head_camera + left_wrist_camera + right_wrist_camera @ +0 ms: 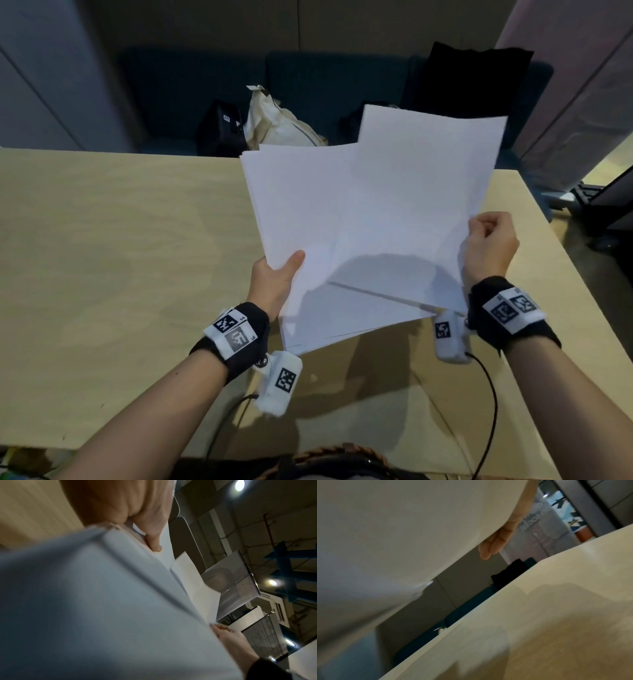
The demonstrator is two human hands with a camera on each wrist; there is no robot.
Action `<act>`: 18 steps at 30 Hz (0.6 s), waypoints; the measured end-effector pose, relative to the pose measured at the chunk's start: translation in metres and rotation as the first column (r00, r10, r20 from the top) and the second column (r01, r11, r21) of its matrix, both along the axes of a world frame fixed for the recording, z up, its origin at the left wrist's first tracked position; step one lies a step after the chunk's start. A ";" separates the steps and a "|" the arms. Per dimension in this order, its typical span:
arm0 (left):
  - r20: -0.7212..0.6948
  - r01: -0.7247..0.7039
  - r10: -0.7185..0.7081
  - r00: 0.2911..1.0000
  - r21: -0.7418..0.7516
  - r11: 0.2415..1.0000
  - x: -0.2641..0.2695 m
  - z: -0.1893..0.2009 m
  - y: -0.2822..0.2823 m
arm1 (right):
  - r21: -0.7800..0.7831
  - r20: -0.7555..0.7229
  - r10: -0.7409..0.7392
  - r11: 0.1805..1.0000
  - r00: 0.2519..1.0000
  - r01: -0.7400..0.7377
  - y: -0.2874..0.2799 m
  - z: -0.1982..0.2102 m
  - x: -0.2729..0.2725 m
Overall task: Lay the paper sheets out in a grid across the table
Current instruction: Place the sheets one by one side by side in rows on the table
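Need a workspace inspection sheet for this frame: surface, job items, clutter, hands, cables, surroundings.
Surface: pale wooden table; no sheet laid on it yet.
Job's things: stack of white paper sheets held above the table; top sheet fanned off to the right.
Clutter: nothing seen on the table.
Grippers: left hand grips the stack's lower left edge; right hand pinches the top sheet's right edge.
Cables: black cable from the right wrist camera; another from the left.
Surroundings: dark blue sofa behind the table, carrying a black bag, crumpled paper bag, black cloth.
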State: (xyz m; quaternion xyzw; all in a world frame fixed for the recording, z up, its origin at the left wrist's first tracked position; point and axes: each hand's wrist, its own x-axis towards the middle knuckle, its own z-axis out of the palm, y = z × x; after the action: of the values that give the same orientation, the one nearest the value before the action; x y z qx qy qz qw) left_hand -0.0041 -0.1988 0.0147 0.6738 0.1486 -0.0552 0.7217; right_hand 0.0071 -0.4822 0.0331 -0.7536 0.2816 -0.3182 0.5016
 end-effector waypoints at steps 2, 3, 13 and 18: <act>-0.009 -0.038 0.038 0.999 0.050 0.998 0.004 -0.002 0.007 | -0.026 -0.079 -0.063 0.998 0.995 0.062 -0.022 -0.003 0.009; -0.014 -0.058 0.059 0.998 0.076 0.995 0.005 -0.004 0.011 | -0.037 -0.127 -0.086 0.996 0.988 0.082 -0.032 -0.006 0.013; -0.021 -0.135 0.141 0.990 0.168 0.977 0.018 -0.007 0.016 | -0.329 -0.584 -0.136 0.941 0.800 -0.080 -0.084 -0.029 0.027; -0.033 -0.070 0.075 0.997 0.134 0.988 0.023 -0.005 -0.003 | -0.250 -0.861 0.083 0.791 0.502 -0.559 -0.042 -0.034 0.018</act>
State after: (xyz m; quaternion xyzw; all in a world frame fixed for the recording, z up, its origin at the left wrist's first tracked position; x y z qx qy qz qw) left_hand 0.0189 -0.2019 0.0096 0.7134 0.1901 -0.0316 0.6737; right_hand 0.0253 -0.5239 -0.0007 -0.9539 0.2350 0.1076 0.1523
